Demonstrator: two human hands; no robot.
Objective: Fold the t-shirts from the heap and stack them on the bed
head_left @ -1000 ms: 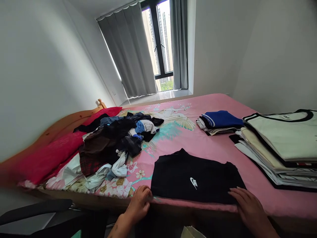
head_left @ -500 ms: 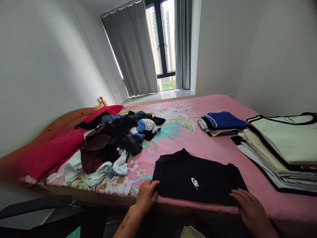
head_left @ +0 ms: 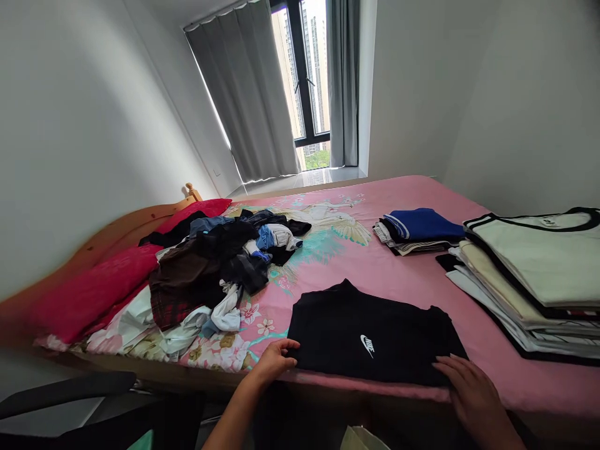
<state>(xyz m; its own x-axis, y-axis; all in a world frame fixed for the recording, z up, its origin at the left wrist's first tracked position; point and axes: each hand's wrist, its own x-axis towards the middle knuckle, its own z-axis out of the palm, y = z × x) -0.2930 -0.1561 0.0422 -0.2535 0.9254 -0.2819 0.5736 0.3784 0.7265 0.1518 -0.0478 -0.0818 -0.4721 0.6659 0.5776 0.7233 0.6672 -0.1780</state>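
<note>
A black garment (head_left: 328, 337) with a white Nike logo lies folded flat along the near edge of the bed. At its left front corner is my left hand (head_left: 274, 361), thumb and fingers apart, the fingertips just over the cloth's edge. My right hand (head_left: 471, 384) rests with its fingers stretched out on the right front corner of the same garment. Neither hand is gripping the cloth. Whether the garment is a shirt or something else cannot be told from this fold.
Loose clothes (head_left: 210, 256) lie heaped on the left of the bed (head_left: 328, 269), beside red pillows (head_left: 98, 290). Folded garments form a tall stack (head_left: 539, 269) at right and a smaller stack (head_left: 424, 226) topped in blue behind it. A dark chair part (head_left: 70, 390) stands at lower left.
My left hand has shifted slightly left and its thumb and fingers have spread from the garment's corner. My right hand and the garment have hardly moved; the view has tilted a little.
</note>
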